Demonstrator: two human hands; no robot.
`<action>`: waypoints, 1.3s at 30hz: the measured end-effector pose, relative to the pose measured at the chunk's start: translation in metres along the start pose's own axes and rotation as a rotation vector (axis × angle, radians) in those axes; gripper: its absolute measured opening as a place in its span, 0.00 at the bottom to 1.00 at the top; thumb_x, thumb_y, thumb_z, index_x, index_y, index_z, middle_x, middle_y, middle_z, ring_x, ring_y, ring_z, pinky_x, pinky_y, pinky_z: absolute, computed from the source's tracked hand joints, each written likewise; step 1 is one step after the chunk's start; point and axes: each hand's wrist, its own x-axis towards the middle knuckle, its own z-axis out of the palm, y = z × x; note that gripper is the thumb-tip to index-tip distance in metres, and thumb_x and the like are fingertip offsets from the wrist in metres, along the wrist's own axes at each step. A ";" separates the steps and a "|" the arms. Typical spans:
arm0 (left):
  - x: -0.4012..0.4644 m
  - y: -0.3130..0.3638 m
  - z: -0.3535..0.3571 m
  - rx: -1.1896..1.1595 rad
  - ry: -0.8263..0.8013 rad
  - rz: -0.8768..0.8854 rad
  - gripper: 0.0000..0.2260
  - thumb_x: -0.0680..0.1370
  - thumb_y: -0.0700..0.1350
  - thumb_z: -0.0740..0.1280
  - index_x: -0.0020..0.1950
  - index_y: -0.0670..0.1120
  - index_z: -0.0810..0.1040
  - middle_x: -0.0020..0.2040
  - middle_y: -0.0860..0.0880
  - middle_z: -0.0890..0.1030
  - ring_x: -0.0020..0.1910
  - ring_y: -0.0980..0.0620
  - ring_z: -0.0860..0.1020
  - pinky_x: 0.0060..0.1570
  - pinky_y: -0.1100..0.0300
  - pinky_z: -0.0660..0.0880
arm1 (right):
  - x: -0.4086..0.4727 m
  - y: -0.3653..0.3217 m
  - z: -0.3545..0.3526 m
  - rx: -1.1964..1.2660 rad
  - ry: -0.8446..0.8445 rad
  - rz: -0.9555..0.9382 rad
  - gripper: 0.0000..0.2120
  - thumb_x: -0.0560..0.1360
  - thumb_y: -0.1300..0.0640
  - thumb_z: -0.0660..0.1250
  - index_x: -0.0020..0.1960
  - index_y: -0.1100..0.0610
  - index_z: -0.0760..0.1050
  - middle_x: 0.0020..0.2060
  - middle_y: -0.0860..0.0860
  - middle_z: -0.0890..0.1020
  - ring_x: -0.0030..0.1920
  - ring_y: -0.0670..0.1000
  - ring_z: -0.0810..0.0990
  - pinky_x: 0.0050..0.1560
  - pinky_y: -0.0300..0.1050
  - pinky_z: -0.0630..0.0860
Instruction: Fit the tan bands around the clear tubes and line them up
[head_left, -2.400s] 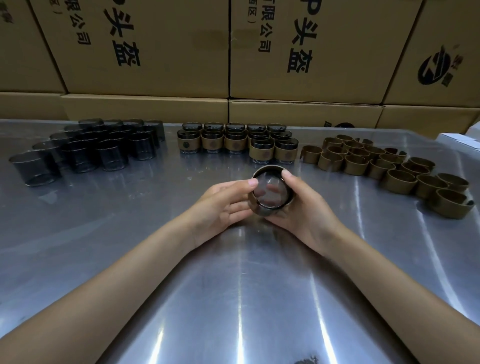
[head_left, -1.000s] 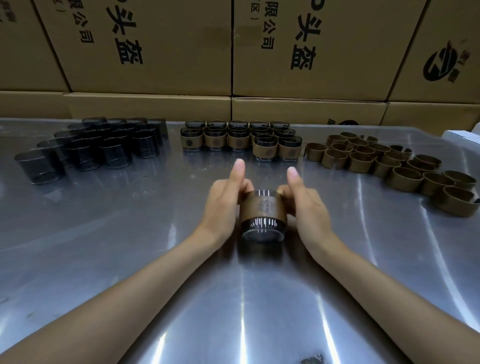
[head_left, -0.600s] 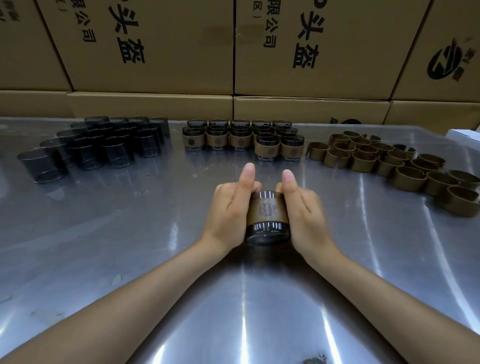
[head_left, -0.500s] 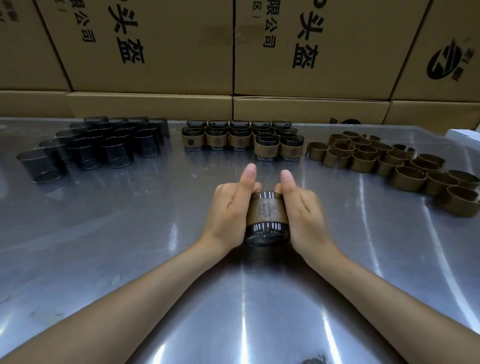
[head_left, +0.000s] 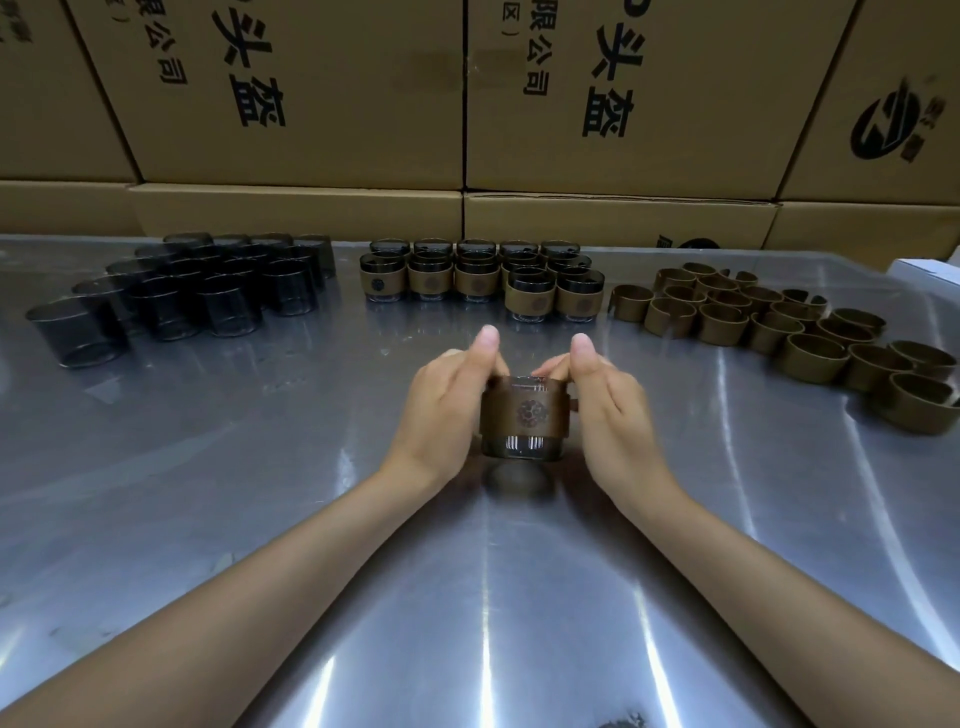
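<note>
Stacked brown corrugated cardboard cartons (head_left: 311, 93), printed with black characters, formed the backdrop. A brushed, reflective stainless-steel table (head_left: 234, 519) spanned the foreground. On it, far left, stood a cluster of bare smoky clear cylindrical tubes (head_left: 176, 296); at far centre, rows of banded tubes (head_left: 483, 280); at right, a spread of loose matte tan ring-shaped bands (head_left: 789, 322). The left hand (head_left: 447, 410) and right hand (head_left: 608, 415) gripped opposite sides of one clear tube wearing a tan band with a round embossed emblem (head_left: 524, 415), thumbs raised above its rim, near the table's centre; whether it rested on the steel or was lifted could not be told.
</note>
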 end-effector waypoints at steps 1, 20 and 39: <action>0.002 -0.002 -0.001 0.013 -0.016 -0.008 0.22 0.78 0.58 0.57 0.30 0.44 0.70 0.33 0.50 0.72 0.37 0.54 0.72 0.45 0.57 0.67 | 0.000 0.001 -0.001 -0.002 -0.029 0.036 0.23 0.80 0.42 0.53 0.31 0.46 0.76 0.42 0.50 0.83 0.47 0.49 0.81 0.53 0.50 0.76; 0.004 -0.014 -0.014 -0.006 -0.359 -0.222 0.29 0.69 0.45 0.76 0.68 0.48 0.69 0.63 0.52 0.77 0.63 0.59 0.76 0.64 0.62 0.72 | 0.005 0.007 -0.011 -0.001 -0.228 0.173 0.12 0.74 0.41 0.63 0.52 0.45 0.67 0.47 0.49 0.81 0.47 0.42 0.80 0.44 0.30 0.73; 0.136 -0.096 -0.020 0.288 0.110 -0.303 0.28 0.74 0.46 0.73 0.71 0.43 0.67 0.68 0.45 0.74 0.63 0.50 0.75 0.58 0.63 0.69 | 0.007 0.011 -0.011 -0.054 -0.206 0.256 0.09 0.76 0.43 0.58 0.47 0.46 0.72 0.43 0.38 0.84 0.47 0.37 0.80 0.51 0.41 0.74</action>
